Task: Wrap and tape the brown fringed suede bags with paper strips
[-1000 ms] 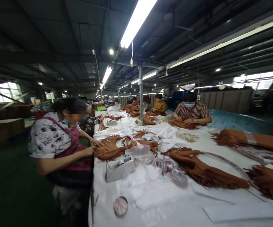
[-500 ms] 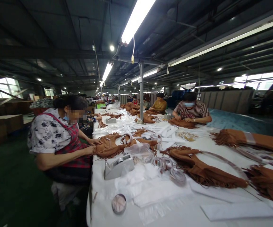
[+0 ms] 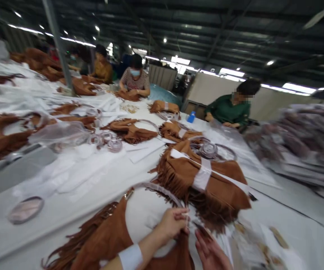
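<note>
A brown fringed bag [image 3: 102,240] lies on the white table in front of me, its wrapped handle [image 3: 159,189] curving up and over. My left hand [image 3: 174,222], with a white band at the wrist, is closed on the strap end where the handle meets the bag. Just right of it is my right hand [image 3: 209,247], its fingers bent around a small dark item [image 3: 202,229], blurred and too small to name. Beyond both hands lies a brown fringed bundle [image 3: 215,180] with a white band around it.
More brown bags [image 3: 133,131] and wrapped coils [image 3: 114,142] lie further back. A round tin [image 3: 26,210] sits at left, plastic packets [image 3: 265,243] at right. Wrapped goods [image 3: 299,138] are piled at far right. A person in green [image 3: 229,108] and others work across the table.
The view has swung right and down. Both my hands, the near bag, the banded bundle and the person in green have come into view; the person at the left has gone out of it.
</note>
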The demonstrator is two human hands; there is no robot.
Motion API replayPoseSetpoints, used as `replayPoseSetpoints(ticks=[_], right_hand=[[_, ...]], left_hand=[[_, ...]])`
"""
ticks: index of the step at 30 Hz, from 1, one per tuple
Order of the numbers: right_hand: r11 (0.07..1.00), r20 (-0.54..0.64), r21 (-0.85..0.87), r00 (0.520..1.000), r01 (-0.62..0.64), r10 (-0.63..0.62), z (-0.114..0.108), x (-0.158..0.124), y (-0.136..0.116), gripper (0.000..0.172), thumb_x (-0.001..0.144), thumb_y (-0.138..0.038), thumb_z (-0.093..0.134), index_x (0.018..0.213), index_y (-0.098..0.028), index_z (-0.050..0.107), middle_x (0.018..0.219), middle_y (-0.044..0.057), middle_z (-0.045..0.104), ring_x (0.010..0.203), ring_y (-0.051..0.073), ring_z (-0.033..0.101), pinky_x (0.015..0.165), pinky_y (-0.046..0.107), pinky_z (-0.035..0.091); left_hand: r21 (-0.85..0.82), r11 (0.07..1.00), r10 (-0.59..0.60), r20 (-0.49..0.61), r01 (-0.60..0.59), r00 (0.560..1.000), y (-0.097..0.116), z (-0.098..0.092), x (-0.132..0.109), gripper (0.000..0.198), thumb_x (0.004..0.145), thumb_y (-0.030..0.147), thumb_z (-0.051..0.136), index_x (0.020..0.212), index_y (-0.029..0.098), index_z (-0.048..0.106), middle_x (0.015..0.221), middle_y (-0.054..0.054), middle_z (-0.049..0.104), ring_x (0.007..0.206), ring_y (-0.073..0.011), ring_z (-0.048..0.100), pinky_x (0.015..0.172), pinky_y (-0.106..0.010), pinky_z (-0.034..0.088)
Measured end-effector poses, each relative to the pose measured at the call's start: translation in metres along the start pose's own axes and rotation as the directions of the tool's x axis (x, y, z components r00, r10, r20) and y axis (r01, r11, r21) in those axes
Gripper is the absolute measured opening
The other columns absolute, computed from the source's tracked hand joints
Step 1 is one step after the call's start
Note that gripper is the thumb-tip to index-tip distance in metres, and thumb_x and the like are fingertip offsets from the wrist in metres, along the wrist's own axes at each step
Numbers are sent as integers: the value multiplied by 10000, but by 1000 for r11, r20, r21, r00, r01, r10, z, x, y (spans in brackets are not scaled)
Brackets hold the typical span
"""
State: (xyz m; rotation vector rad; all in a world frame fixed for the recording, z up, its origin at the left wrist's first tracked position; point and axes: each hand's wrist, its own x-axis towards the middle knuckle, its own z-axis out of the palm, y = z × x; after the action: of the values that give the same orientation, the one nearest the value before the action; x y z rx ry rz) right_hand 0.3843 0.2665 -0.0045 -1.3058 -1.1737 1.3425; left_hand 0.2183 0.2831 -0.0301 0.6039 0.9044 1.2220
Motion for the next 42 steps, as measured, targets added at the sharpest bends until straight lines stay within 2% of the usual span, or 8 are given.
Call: replayPoseSetpoints(ticks=[3,6,10,16,20,26,35,42], right_hand=[[997,-90,16,993,-74,76,6,-1,6,441,628,-570,750,867,-205,685,821,68,702,751,241,663,667,372,555],[950,-211,-312,973,29,-99,10,12,11,442,688,-611,691,800,-184,674,720,41,662,680,212,627,640,334,521],[661,-1,-697,921,278,-389,3,25,12,457,801,-629,555,843,-192,683,833,74,652,795,239,634,718,353,502],[410,202,-781,812,470,-547,15,21,2,431,920,-550,388,875,-223,665,939,107,630,864,240,632,762,378,504],[534,259,-682,847,500,-463,25,18,-9,382,902,-516,445,913,-231,698,897,87,667,855,226,632,762,356,507],[842,5,-513,981,168,-193,39,13,-27,437,737,-553,659,938,-172,731,974,99,713,907,257,628,732,333,500],[974,-437,-87,887,-207,150,21,18,8,608,546,-622,736,879,-114,730,859,90,720,665,172,579,535,262,452],[957,-321,-290,941,10,-107,11,-2,8,693,677,-587,693,1229,-181,587,1067,86,690,861,201,640,719,288,517]], left_hand=[[-53,998,-26,-21,25,999,-4,-5,2,653,556,278,785,1170,127,623,888,-51,658,582,-97,574,588,-232,455],[-20,998,52,-8,-52,999,-6,-8,1,668,542,225,770,1187,115,632,888,-49,666,600,-79,537,613,-220,433],[182,970,163,-8,-159,987,0,-7,-3,653,625,220,732,1259,131,605,938,-63,690,707,-132,576,671,-245,450],[559,785,281,64,-268,958,23,-7,-15,519,684,283,729,1190,184,669,985,-53,714,871,-225,612,824,-309,469],[610,726,302,132,-318,944,32,-7,-18,449,760,193,616,1207,207,654,947,-33,724,831,-199,633,808,-284,479],[741,450,392,339,-499,855,42,-1,-24,459,837,130,492,1280,208,584,1074,-65,704,950,-211,631,886,-317,473],[778,541,360,128,-319,924,64,-4,-22,456,762,108,549,1192,233,634,992,-16,727,867,-183,658,849,-291,499],[714,500,426,290,-490,857,122,31,-10,431,779,145,569,1193,252,629,985,21,721,849,-147,655,843,-238,489]])
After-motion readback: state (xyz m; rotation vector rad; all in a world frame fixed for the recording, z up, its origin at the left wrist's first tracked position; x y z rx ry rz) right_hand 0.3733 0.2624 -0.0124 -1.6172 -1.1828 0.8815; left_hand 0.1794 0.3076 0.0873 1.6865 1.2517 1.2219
